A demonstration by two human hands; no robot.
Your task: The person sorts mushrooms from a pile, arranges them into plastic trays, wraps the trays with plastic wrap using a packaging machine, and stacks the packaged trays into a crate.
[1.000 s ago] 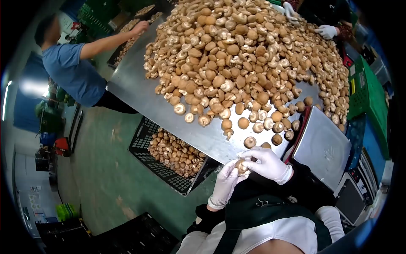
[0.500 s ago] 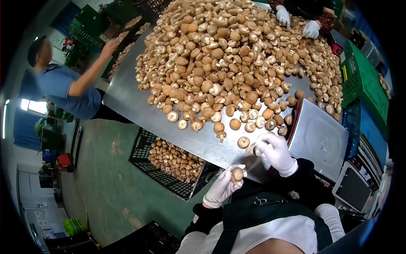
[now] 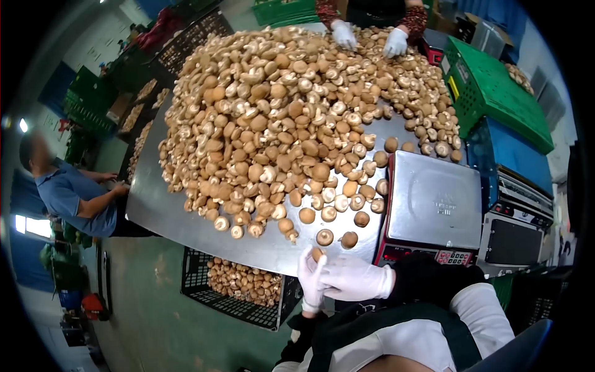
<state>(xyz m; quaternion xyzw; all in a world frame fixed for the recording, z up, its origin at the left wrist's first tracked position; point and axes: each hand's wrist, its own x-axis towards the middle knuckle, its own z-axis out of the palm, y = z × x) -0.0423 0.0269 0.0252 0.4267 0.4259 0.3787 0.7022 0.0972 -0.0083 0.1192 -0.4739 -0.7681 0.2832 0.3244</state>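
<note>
And there was the metal table (image 3: pixel 149 208), spread out ahead of you above a green floor (image 3: pixel 155 310). Right by its near edge, your left hand (image 3: pixel 310 279) had one brown mushroom (image 3: pixel 317 254) nipped between thumb and fingers, a light fingertip hold, perhaps because a fist would have bruised something so small. Close up against it, your right hand (image 3: pixel 353 277) reached across with bent fingers; whether those gripped anything, I couldn't tell from this angle. Both met low in front of you, likely for steadiness.

Just past your fingers, two loose mushrooms (image 3: pixel 325 237) lay on the metal, in easy reach. On your right sat the scale (image 3: pixel 434 198), its keypad facing you, probably so you could read it. Down left, below the table's edge, a black crate (image 3: pixel 248 317) held more mushrooms, apparently tucked there to save room on top.

Then up the table, the big heap (image 3: pixel 266 124), spread wide at its foot, presumably because round caps slide outward! Across it, a co-worker's gloved hands (image 3: pixel 395 42) were down at the mushrooms, and far left stood a person in a blue shirt (image 3: pixel 74 192).
</note>
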